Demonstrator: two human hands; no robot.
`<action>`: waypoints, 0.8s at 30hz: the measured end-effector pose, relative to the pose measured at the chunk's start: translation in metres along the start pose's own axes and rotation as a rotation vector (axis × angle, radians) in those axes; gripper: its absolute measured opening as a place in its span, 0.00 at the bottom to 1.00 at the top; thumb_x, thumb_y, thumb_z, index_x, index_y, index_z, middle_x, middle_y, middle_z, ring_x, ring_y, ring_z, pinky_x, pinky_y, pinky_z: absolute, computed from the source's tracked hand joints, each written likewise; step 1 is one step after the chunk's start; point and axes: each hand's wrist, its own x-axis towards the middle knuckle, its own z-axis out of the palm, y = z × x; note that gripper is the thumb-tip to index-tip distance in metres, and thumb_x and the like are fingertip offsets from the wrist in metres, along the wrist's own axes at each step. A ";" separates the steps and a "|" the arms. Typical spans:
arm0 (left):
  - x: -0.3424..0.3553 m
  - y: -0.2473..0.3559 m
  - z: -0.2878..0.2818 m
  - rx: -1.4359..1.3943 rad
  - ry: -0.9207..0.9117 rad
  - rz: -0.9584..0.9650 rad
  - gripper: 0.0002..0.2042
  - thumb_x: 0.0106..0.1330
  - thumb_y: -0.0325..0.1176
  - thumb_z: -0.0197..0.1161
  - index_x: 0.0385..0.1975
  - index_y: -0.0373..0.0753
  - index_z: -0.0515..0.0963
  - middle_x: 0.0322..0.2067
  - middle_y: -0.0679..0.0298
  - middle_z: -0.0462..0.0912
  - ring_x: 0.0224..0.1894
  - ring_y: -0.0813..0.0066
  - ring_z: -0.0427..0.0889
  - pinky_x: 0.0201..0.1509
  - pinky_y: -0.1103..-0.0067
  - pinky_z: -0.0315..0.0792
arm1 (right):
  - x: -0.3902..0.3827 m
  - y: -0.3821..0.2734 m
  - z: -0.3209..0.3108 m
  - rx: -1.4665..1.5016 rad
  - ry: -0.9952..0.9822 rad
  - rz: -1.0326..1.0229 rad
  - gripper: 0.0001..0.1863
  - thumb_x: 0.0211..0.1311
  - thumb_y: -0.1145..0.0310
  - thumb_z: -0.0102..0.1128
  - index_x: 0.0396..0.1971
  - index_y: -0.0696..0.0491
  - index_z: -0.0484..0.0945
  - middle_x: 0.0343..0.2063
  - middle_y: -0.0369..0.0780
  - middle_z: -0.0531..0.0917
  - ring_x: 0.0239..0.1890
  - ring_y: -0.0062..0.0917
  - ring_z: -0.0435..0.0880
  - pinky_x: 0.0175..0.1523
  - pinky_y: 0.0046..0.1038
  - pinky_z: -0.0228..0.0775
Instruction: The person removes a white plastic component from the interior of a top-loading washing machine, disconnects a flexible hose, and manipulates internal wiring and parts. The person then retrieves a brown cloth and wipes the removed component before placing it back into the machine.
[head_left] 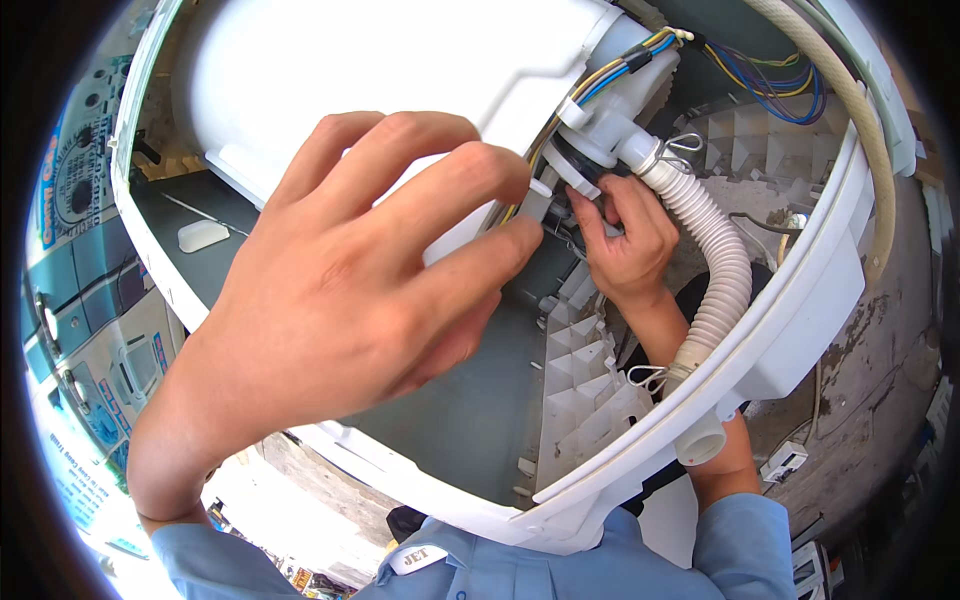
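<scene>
My left hand [370, 260] is raised in front of the white tub [420, 60], back of the hand toward me. Its fingers are bent and apart, fingertips near the wire bundle [612, 75]; the thumb is mostly hidden. Deeper inside the cabinet, my right hand [635, 240] has thumb and fingers closed at a white plastic piece [572, 178] below the white drain fitting [605, 135]. The exact grip there is partly hidden. A ribbed drain hose [715, 245], fixed to the fitting with a wire clamp [680, 150], curves down past my right wrist.
The cabinet's white rim [660, 430] surrounds the work, and my right forearm reaches in beneath it. A beige hose [875, 130] runs along the right side. Loose coloured wires [790, 90] hang at the upper right. White ribbed plastic [585, 375] lines the lower inside.
</scene>
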 end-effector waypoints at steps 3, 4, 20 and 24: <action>0.030 -0.020 0.043 0.180 -0.022 0.137 0.26 0.49 0.35 0.75 0.52 0.43 0.82 0.55 0.66 0.75 0.62 0.62 0.72 0.64 0.60 0.66 | -0.006 0.004 -0.001 0.021 0.028 0.010 0.15 0.56 0.70 0.75 0.43 0.55 0.83 0.30 0.39 0.83 0.24 0.30 0.78 0.31 0.28 0.72; 0.034 -0.024 0.055 0.237 -0.015 0.163 0.25 0.51 0.36 0.75 0.52 0.43 0.82 0.56 0.67 0.74 0.63 0.63 0.71 0.67 0.60 0.64 | -0.007 0.002 -0.002 0.031 0.022 0.059 0.15 0.56 0.70 0.75 0.43 0.55 0.83 0.30 0.39 0.83 0.25 0.30 0.78 0.32 0.29 0.72; 0.050 -0.035 0.079 0.155 0.123 0.143 0.22 0.40 0.30 0.75 0.41 0.44 0.84 0.50 0.65 0.73 0.61 0.56 0.71 0.67 0.53 0.63 | -0.015 0.004 0.019 0.260 0.060 0.249 0.15 0.53 0.72 0.78 0.38 0.57 0.81 0.31 0.41 0.82 0.30 0.34 0.80 0.38 0.35 0.73; 0.051 -0.035 0.080 0.145 0.162 0.158 0.20 0.38 0.30 0.76 0.36 0.44 0.85 0.46 0.66 0.75 0.60 0.56 0.73 0.65 0.53 0.65 | -0.014 0.006 0.020 0.269 0.043 0.154 0.16 0.52 0.68 0.79 0.34 0.56 0.80 0.30 0.40 0.80 0.30 0.36 0.80 0.37 0.36 0.73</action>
